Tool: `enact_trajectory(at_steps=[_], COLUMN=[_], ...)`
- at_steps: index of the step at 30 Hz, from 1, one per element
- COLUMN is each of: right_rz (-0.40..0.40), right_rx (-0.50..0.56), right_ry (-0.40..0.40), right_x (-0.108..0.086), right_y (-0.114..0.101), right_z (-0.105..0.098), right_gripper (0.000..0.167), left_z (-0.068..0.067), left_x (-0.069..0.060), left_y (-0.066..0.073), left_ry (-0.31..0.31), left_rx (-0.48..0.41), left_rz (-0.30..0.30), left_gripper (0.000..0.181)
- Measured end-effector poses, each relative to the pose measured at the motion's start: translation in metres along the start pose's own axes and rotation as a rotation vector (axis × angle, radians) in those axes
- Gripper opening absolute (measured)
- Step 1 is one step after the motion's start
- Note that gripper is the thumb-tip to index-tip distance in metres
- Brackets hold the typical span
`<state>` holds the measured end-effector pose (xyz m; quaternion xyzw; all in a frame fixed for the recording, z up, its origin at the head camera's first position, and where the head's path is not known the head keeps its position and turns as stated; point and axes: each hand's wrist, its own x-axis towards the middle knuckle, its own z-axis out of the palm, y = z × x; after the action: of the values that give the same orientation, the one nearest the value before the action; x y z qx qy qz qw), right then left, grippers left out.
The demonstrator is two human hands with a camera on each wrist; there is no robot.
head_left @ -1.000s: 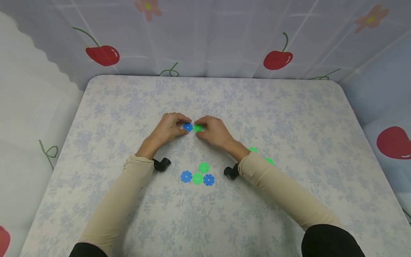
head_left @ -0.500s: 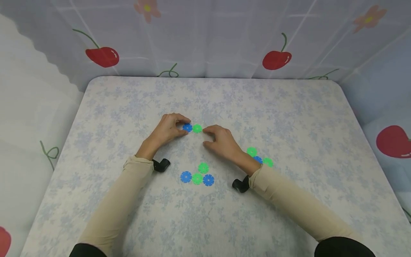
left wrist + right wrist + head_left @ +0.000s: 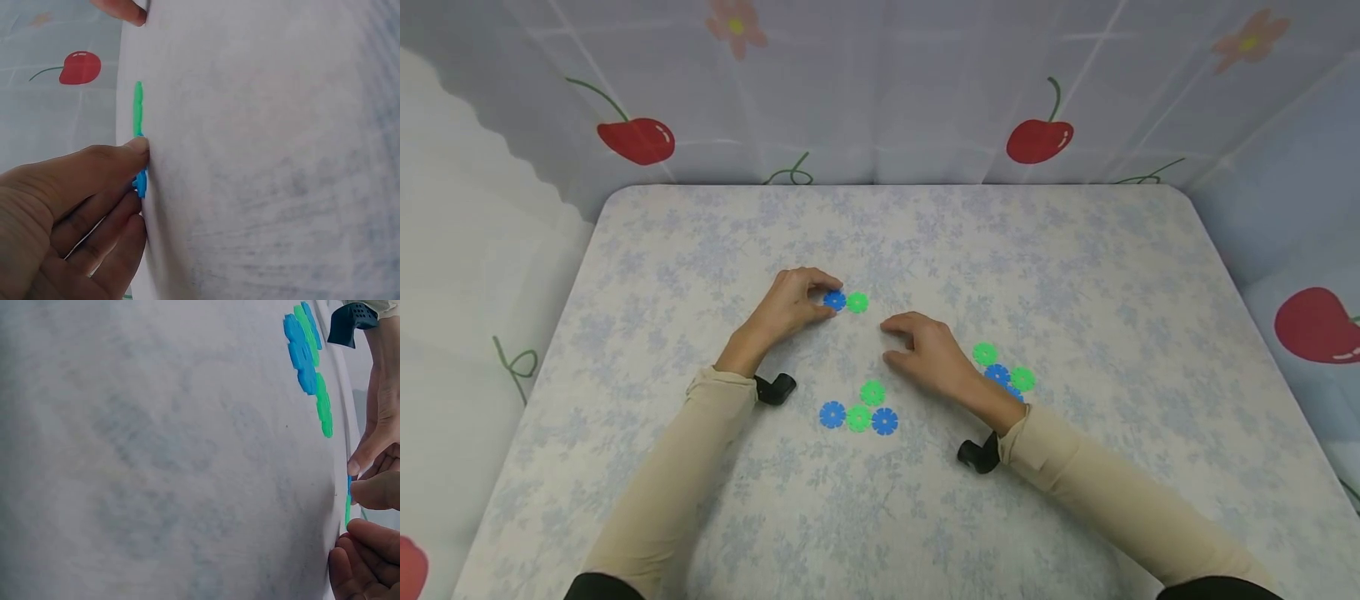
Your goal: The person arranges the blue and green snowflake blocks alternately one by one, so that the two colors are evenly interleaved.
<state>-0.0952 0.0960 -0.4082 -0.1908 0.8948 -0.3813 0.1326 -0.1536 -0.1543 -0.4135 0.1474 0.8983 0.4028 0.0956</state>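
My left hand point(image 3: 786, 304) pinches a blue notched plastic disc point(image 3: 835, 301) on the table, its thumb and fingertips at opposite edges. A green notched disc point(image 3: 857, 302) adjoins it on the right. Edge-on in the left wrist view, the green disc point(image 3: 138, 107) lines up with the blue disc point(image 3: 141, 185) under my left thumb. To the lower right, my right hand point(image 3: 928, 350) holds nothing, thumb and forefinger parted. In the right wrist view, my right-hand fingers point(image 3: 365, 553) are near the pair, while my left hand point(image 3: 382, 419) reaches it from above.
Nearer the front are a blue disc point(image 3: 832, 414), a green disc point(image 3: 860, 418), another blue disc point(image 3: 884, 421) and a green one point(image 3: 872, 392) above them. Right of my right hand lies a green and blue disc group point(image 3: 997, 374), partly behind the forearm. A floral cloth point(image 3: 1075, 275) covers the table.
My right hand has let go of the green disc and moved right and toward me, uncovering more of the right-hand disc group. My left hand stays on the blue disc.
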Motion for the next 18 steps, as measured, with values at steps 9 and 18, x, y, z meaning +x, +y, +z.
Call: enact_trajectory(at_steps=[9,18], right_rz=[-0.034,-0.029], right_rx=[-0.006,0.007], right_ry=[0.004,0.012], right_x=[-0.013,-0.028], right_y=[0.002,0.004], right_z=[0.001,0.006], right_gripper=[0.041,0.041], left_z=[-0.002,0.0], left_x=[-0.002,-0.001], left_y=[0.007,0.012], left_ry=[-0.041,-0.047], left_rx=[0.037,-0.023], left_rz=[-0.008,0.051], left_gripper=[0.045,0.046])
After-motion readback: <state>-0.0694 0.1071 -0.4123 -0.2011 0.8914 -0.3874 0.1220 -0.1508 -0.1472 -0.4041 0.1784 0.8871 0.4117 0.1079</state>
